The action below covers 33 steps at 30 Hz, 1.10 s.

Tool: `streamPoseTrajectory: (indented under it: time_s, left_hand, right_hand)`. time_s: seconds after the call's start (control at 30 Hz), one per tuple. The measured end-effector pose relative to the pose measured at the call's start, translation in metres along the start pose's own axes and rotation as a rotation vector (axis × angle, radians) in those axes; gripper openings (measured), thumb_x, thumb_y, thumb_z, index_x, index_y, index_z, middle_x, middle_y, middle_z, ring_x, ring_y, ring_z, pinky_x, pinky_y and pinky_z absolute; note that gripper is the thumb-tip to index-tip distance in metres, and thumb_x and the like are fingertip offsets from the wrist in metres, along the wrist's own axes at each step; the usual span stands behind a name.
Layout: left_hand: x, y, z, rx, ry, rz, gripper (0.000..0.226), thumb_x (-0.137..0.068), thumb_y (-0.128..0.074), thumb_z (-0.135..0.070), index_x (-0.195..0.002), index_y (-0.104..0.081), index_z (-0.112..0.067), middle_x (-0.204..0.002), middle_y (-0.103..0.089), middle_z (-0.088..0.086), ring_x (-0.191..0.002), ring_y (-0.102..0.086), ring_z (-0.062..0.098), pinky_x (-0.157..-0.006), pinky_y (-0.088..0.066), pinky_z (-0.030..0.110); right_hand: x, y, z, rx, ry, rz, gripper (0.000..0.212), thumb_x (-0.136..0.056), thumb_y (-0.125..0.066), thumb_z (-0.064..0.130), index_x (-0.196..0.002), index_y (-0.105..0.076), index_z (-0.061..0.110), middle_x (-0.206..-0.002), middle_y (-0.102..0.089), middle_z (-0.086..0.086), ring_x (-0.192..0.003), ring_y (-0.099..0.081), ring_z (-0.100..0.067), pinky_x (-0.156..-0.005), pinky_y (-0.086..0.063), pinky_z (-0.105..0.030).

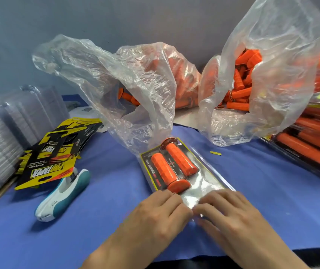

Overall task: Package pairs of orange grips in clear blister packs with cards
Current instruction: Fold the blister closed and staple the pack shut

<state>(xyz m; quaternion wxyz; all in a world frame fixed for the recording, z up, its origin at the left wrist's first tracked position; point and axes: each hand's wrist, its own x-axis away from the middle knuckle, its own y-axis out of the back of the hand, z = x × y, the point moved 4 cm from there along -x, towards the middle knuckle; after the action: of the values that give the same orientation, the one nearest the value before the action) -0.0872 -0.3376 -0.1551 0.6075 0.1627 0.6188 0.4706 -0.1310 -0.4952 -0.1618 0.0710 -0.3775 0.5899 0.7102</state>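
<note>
1. A blue surface [271,200] carries everything.
2. Two crumpled clear bags stand at the far side: the left bag [126,84] droops forward until it touches the far end of the pack in the middle, and the right bag [271,74] gapes open on a heap of loose orange grips [238,94].
3. Stacked empty clear shells [9,123] fill the left edge.
4. Finished packs [314,144] are piled at the right edge.
5. Black-and-yellow cards [52,162] lie fanned near the shells, on the left.
6. The blister pack [209,183] lies at centre with a card inside it.
7. The left hand [161,212] and right hand [231,212] rest side by side on the pack's near end, each grip apart, fingers pressing down on the plastic. Blur hides whether a thumb is tucked under the edge.
8. A white-and-teal stapler [64,193] lies left of the hands, its far end under the cards.
9. Two packed grips [165,173] sit side by side in the pack, just beyond the fingertips.
10. A small yellow scrap [215,153] lies right of the pack.
</note>
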Motion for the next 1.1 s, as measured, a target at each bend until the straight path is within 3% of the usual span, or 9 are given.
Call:
streamPoseTrajectory:
  time_s: [0.1,0.2,0.27,0.33,0.4,0.5,0.6,0.73,1.1]
  left_hand:
    - [-0.005,0.003,-0.002,0.077,0.0,0.004,0.025,-0.097,-0.062,-0.017,-0.071,-0.062,-0.014,-0.071,-0.054,-0.001,-0.063,-0.047,0.021,-0.063,-0.045,0.027]
    - [-0.005,0.006,0.009,0.099,-0.001,0.061,0.029,-0.1,-0.056,-0.017,-0.072,-0.062,-0.014,-0.076,-0.059,-0.002,-0.065,-0.051,0.021,-0.062,-0.048,0.031]
    - [-0.003,0.007,0.013,0.065,0.003,0.093,0.028,-0.1,-0.056,-0.014,-0.073,-0.062,-0.015,-0.076,-0.059,-0.002,-0.066,-0.052,0.021,-0.061,-0.048,0.032]
    - [-0.003,0.006,0.011,0.039,0.014,0.089,0.022,-0.096,-0.061,-0.009,-0.075,-0.063,-0.015,-0.078,-0.058,-0.002,-0.067,-0.05,0.021,-0.06,-0.047,0.032]
    - [-0.005,0.004,0.004,0.02,0.024,0.06,0.022,-0.095,-0.062,-0.006,-0.076,-0.063,-0.016,-0.077,-0.057,-0.002,-0.066,-0.048,0.021,-0.059,-0.045,0.033]
    - [-0.008,0.001,-0.002,0.005,0.029,0.006,0.028,-0.098,-0.057,-0.006,-0.073,-0.062,-0.016,-0.075,-0.055,-0.001,-0.063,-0.046,0.021,-0.057,-0.044,0.035]
    - [-0.004,-0.001,0.003,0.038,0.032,0.004,0.022,-0.093,-0.063,-0.004,-0.074,-0.063,-0.016,-0.076,-0.056,-0.002,-0.064,-0.047,0.021,-0.057,-0.044,0.034]
    - [0.008,-0.001,0.021,0.057,0.089,0.03,0.019,-0.097,-0.062,-0.017,-0.079,-0.065,-0.018,-0.08,-0.059,-0.005,-0.066,-0.052,0.018,-0.06,-0.047,0.032]
    - [0.036,0.006,0.07,-0.09,0.216,0.095,0.018,-0.096,-0.054,-0.028,-0.083,-0.065,-0.022,-0.085,-0.062,-0.008,-0.071,-0.058,0.019,-0.064,-0.046,0.033]
  right_hand:
    - [0.005,0.004,-0.006,-0.173,-0.088,0.09,0.029,-0.076,-0.069,0.005,-0.088,-0.063,0.03,-0.101,-0.056,0.015,-0.083,-0.052,-0.005,-0.072,-0.044,-0.019]
    - [0.014,0.008,-0.023,-0.479,-0.208,0.222,0.035,-0.081,-0.064,0.005,-0.094,-0.06,0.037,-0.113,-0.047,0.02,-0.088,-0.057,0.001,-0.074,-0.046,-0.014]
    - [0.013,0.007,-0.026,-0.366,-0.147,0.169,0.027,-0.083,-0.065,0.005,-0.088,-0.062,0.032,-0.107,-0.05,0.018,-0.084,-0.057,-0.005,-0.075,-0.048,-0.02]
    - [0.01,0.006,-0.02,-0.181,-0.061,0.086,0.009,-0.09,-0.061,0.021,-0.087,-0.066,0.029,-0.1,-0.058,0.013,-0.087,-0.059,-0.011,-0.086,-0.045,-0.024]
    - [0.009,0.003,-0.01,-0.077,-0.007,0.037,0.013,-0.09,-0.059,0.038,-0.09,-0.07,0.029,-0.095,-0.062,0.01,-0.087,-0.06,-0.012,-0.094,-0.044,-0.03]
    - [0.009,0.0,0.001,-0.013,0.049,-0.085,0.03,-0.099,-0.052,0.033,-0.076,-0.068,0.022,-0.081,-0.062,0.008,-0.072,-0.061,-0.017,-0.076,-0.05,-0.032]
    - [0.008,0.003,-0.005,-0.042,0.028,-0.094,0.034,-0.1,-0.05,0.033,-0.072,-0.066,0.019,-0.079,-0.062,0.006,-0.07,-0.061,-0.019,-0.066,-0.052,-0.031]
    - [0.015,0.008,-0.023,-0.166,-0.052,-0.031,0.028,-0.097,-0.052,0.035,-0.079,-0.067,0.019,-0.086,-0.061,0.007,-0.081,-0.061,-0.014,-0.063,-0.051,-0.028]
    - [0.027,0.012,-0.051,-0.321,-0.166,-0.009,0.021,-0.096,-0.049,0.047,-0.086,-0.058,0.031,-0.1,-0.055,0.021,-0.089,-0.064,-0.005,-0.061,-0.05,-0.026]
